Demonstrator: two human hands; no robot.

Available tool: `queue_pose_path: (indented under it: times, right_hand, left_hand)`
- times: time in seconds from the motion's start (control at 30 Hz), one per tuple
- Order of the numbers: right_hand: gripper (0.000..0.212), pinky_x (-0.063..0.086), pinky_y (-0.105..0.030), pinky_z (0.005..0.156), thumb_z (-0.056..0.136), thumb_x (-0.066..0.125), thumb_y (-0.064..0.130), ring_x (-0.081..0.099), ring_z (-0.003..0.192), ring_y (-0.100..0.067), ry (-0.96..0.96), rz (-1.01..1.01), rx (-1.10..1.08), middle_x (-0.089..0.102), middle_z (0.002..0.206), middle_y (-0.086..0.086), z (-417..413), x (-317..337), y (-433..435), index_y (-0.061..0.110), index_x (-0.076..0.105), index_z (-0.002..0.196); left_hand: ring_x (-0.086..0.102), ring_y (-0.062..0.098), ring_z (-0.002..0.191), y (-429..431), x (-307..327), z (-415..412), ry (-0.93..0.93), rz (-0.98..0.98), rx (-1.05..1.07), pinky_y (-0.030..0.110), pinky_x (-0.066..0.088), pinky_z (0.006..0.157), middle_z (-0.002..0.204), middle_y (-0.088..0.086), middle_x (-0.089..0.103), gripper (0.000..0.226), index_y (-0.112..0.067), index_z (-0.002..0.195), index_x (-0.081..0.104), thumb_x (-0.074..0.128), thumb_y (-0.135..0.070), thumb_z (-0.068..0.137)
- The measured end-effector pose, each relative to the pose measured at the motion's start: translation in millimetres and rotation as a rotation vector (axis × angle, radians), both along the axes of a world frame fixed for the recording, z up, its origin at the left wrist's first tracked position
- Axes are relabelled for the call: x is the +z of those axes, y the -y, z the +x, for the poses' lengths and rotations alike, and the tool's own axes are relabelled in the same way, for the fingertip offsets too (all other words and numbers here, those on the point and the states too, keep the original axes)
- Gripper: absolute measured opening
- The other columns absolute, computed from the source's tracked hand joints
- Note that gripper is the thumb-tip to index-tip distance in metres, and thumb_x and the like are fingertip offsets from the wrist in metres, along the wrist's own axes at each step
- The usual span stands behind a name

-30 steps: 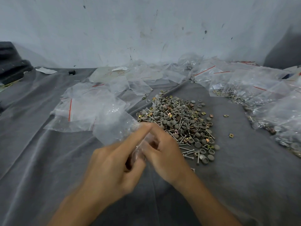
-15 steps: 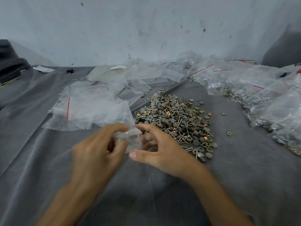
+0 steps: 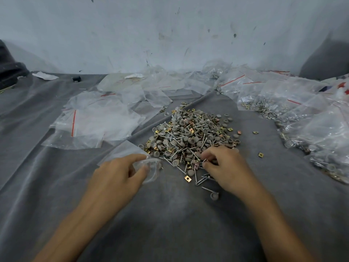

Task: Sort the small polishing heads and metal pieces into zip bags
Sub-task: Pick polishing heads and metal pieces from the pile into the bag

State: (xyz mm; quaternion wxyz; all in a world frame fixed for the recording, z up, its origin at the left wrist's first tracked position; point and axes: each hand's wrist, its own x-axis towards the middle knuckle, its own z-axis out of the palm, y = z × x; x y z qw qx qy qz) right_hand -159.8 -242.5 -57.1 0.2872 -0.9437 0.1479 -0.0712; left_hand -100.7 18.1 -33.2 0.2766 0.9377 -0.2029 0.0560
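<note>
While the pick-and-fill step runs, I log positions first. Nearest me on the cloth (image 3: 170, 224), a stray head (image 3: 214, 196) and a gold square pc (image 3: 188, 178) lie apart from the heap. I'd collect these last. L hand (image 3: 120, 173) pinches the bag (image 3: 151, 167) at its mouth betw. thumb and forefinger, just beside the near-left edge of the pile (image 3: 190, 137). R hand (image 3: 224, 167) has its fingers curled into the pile's near edge, tips among pins and gold pcs.

Procedure, as I judge it:
1. Hold the bag mouth spread and low against the cloth so pcs don't bounce out.
2. One type per bag, since heads, pins and squares lie mixed.
3. Pinch pins by the shaft, not the tip.
4. Work from the pile's edge inward to avoid scattering.

Beyond the pile are empty bags (image 3: 94, 121) to the left and filled bags (image 3: 302, 118) to the right.

Not clear:
- Whether R hand actually holds anything; its fingertips hide this.
- Whether the bag has contents; the film is clear and blurred.
- Filled bags are cut off at the right edge.
- Dark object (image 3: 9, 69) far left is cut off and I can't ID it.
</note>
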Motion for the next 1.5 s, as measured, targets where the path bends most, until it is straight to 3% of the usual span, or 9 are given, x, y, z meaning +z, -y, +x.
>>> queue_pose_path:
  times: [0.17,0.43,0.7,0.87,0.97,1.03,1.17,1.23,1.5]
  right_hand:
    - [0.010,0.053,-0.036,0.079,0.089,0.072,0.034,0.059,0.090,-0.008,-0.062,-0.092,-0.016,0.064,0.089,0.015,1,-1,-4,0.033,0.067,0.081]
    - [0.008,0.043,-0.034,0.077,0.096,0.063,0.033,0.053,0.096,-0.014,-0.113,-0.170,-0.003,0.056,0.092,0.014,3,-4,-8,0.032,0.062,0.088]
    - [0.009,0.047,-0.039,0.086,0.103,0.050,0.032,0.052,0.099,-0.018,-0.068,-0.179,-0.010,0.056,0.100,0.008,4,-7,-12,0.029,0.056,0.098]
    - [0.011,0.046,-0.027,0.062,0.102,0.053,0.036,0.057,0.067,-0.002,0.111,0.224,0.067,0.064,0.075,0.010,4,4,-25,0.033,0.056,0.092]
    - [0.010,0.051,-0.028,0.067,0.099,0.061,0.028,0.057,0.067,0.001,0.106,0.529,0.173,0.065,0.072,0.016,3,8,-51,0.031,0.069,0.093]
    - [0.014,0.054,-0.033,0.071,0.099,0.061,0.021,0.059,0.073,0.000,0.104,0.595,0.222,0.066,0.075,0.017,5,7,-67,0.027,0.073,0.097]
    - [0.029,0.045,-0.008,0.060,0.101,0.053,0.005,0.061,0.072,0.011,0.133,0.668,0.301,0.072,0.086,0.019,10,4,-86,0.024,0.075,0.102]
    - [0.033,0.044,-0.007,0.055,0.102,0.051,0.004,0.062,0.072,0.013,0.130,0.675,0.292,0.072,0.090,0.018,10,2,-89,0.029,0.073,0.103]
    - [0.013,0.057,-0.040,0.086,0.099,0.062,0.022,0.070,0.094,-0.007,0.207,0.415,0.250,0.075,0.097,0.008,11,-10,-91,0.026,0.069,0.109]
  left_hand:
    - [0.058,0.019,0.080,-2,-6,0,0.109,0.055,0.006,0.036,0.046,0.068,0.077,-0.011,0.055,0.039,-0.045,0.115,0.069,0.038,-0.059,0.097]
    - [0.057,0.001,0.066,2,-8,4,0.079,-0.078,-0.008,0.026,0.039,0.059,0.067,-0.013,0.061,0.024,-0.038,0.105,0.060,0.052,-0.056,0.093]
    - [0.058,0.003,0.065,2,-10,4,0.046,-0.051,-0.015,0.031,0.047,0.064,0.069,-0.015,0.063,0.022,-0.040,0.100,0.061,0.050,-0.059,0.094]
    - [0.059,-0.002,0.074,5,-14,4,-0.022,-0.072,-0.011,0.022,0.043,0.065,0.080,-0.024,0.065,0.017,-0.042,0.099,0.062,0.053,-0.055,0.091]
    - [0.058,-0.005,0.080,8,-16,3,-0.041,-0.091,-0.028,0.019,0.040,0.066,0.086,-0.032,0.063,0.015,-0.043,0.096,0.063,0.053,-0.052,0.089]
    - [0.059,-0.003,0.078,8,-17,3,-0.042,-0.103,-0.039,0.022,0.041,0.066,0.084,-0.029,0.065,0.012,-0.044,0.096,0.064,0.055,-0.050,0.090]
    - [0.060,-0.001,0.074,7,-17,2,-0.049,-0.126,-0.065,0.024,0.040,0.063,0.080,-0.023,0.066,0.015,-0.048,0.098,0.066,0.053,-0.050,0.091]
    - [0.061,0.000,0.073,7,-17,3,-0.052,-0.129,-0.070,0.026,0.042,0.064,0.080,-0.023,0.067,0.016,-0.048,0.098,0.067,0.053,-0.049,0.091]
    - [0.061,0.002,0.072,6,-17,3,-0.034,-0.124,-0.092,0.033,0.051,0.069,0.078,-0.020,0.067,0.015,-0.048,0.102,0.067,0.055,-0.049,0.094]
